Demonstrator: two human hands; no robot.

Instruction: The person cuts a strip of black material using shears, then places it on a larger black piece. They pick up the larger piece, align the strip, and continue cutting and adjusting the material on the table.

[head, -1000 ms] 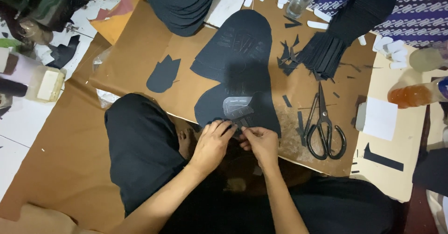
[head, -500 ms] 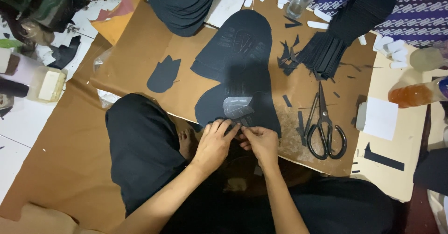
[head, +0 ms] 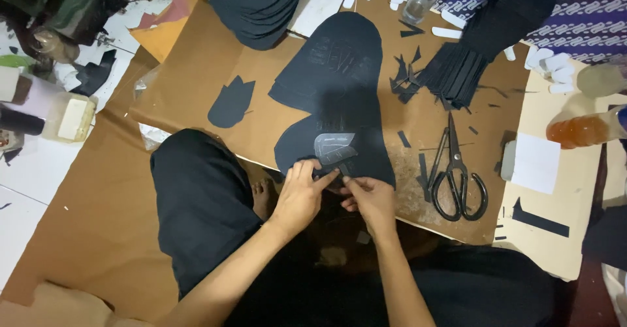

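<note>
My left hand (head: 302,193) and my right hand (head: 367,198) meet at the near edge of a large black sole-shaped sheet (head: 336,98) lying on brown cardboard (head: 196,79). Both pinch a small black piece at that edge, just below a grey translucent template (head: 334,148) resting on the sheet. My left forefinger points right along the edge. The pinched piece is mostly hidden by my fingers.
Black-handled scissors (head: 457,173) lie to the right. A stack of black strips (head: 457,72) sits at the back right, with scraps around. A small black cutout (head: 231,102) lies left. An orange-liquid bottle (head: 584,130), white paper (head: 535,164) and a glass (head: 421,0) are nearby. My black-clad knee (head: 196,196) is at left.
My hands stay at the sheet's near edge; the fingers shift only slightly. Nothing else has moved.
</note>
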